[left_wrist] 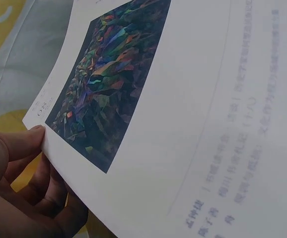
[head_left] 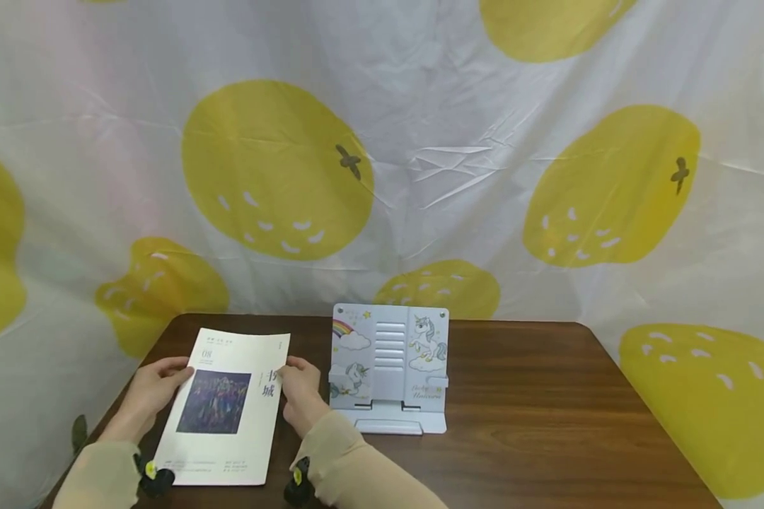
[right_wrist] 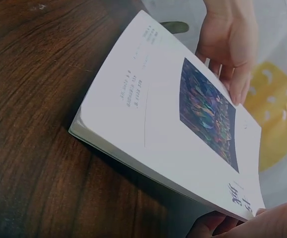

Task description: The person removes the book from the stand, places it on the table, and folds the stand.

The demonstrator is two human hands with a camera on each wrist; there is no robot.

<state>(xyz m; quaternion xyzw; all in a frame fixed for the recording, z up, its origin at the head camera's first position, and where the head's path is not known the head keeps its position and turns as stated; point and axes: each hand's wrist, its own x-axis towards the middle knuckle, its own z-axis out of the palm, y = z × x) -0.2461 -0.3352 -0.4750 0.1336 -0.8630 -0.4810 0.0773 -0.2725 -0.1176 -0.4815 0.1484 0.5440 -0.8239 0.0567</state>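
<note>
Both hands hold a white paperback book by its two long sides, at the left of the table. Its cover bears a dark, many-coloured picture and printed characters. On the left edge, the left hand pinches the book, thumb on the cover and fingers beneath, as the left wrist view shows. The right hand grips the opposite edge near the large title characters. In the right wrist view the book is tilted, its near corner close over the wood. A white book stand with unicorn and rainbow drawings stands right of the right hand.
The brown wooden table extends to the right of the stand. Behind it hangs a white curtain printed with yellow fruit. Both sleeves carry dark wrist straps.
</note>
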